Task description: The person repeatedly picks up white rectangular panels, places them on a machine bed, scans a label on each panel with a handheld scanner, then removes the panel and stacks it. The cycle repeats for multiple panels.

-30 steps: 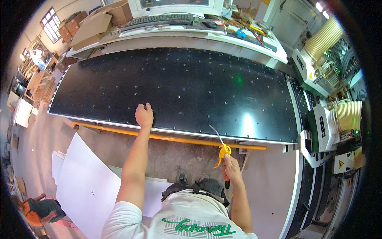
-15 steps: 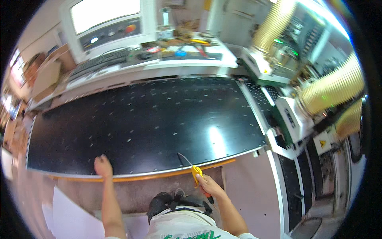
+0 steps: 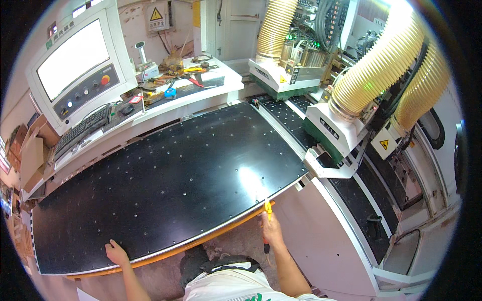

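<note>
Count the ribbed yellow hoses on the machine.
3: a rear ribbed hose above the farther white hood, a middle ribbed hose above the nearer white hood, and a right-hand ribbed hose beside the middle one. More may be hidden behind the machinery.

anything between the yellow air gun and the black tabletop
Nothing visible: the right hand holds the yellow air gun at the front edge of the black tabletop. The orange pipe runs along that edge, seemingly below it.
</note>
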